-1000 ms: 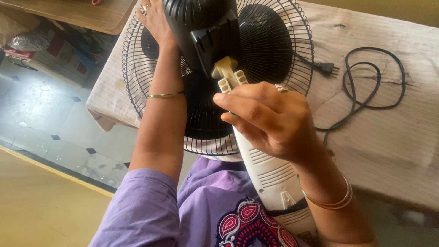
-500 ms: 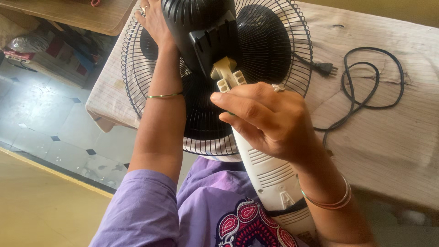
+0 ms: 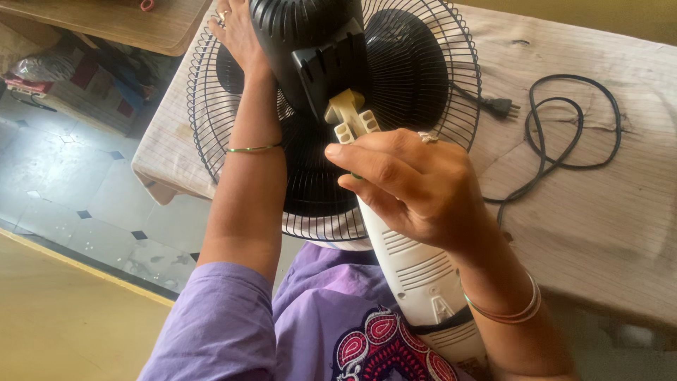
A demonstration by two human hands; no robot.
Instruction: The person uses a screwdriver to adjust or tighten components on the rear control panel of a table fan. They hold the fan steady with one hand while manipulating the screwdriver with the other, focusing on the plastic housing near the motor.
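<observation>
Head view: left hand (image 3: 236,32) steadies the black wire-grille fan head (image 3: 331,106) lying on the counter (image 3: 599,219) — right hand (image 3: 412,187) grips its white plastic stem (image 3: 412,271); a loosened grip could twist the cream hinge (image 3: 349,116).

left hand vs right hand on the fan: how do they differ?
The left hand reaches far up beside the black motor housing; the right hand wraps the white neck nearer the body. Left wrist has one thin bangle, right wrist several. Both touch the fan.

A purple short-sleeved top (image 3: 233,317) with red paisley embroidery (image 3: 384,353), a thin gold bangle (image 3: 254,149), paired bangles (image 3: 508,310), and a finger ring (image 3: 223,14).
</observation>
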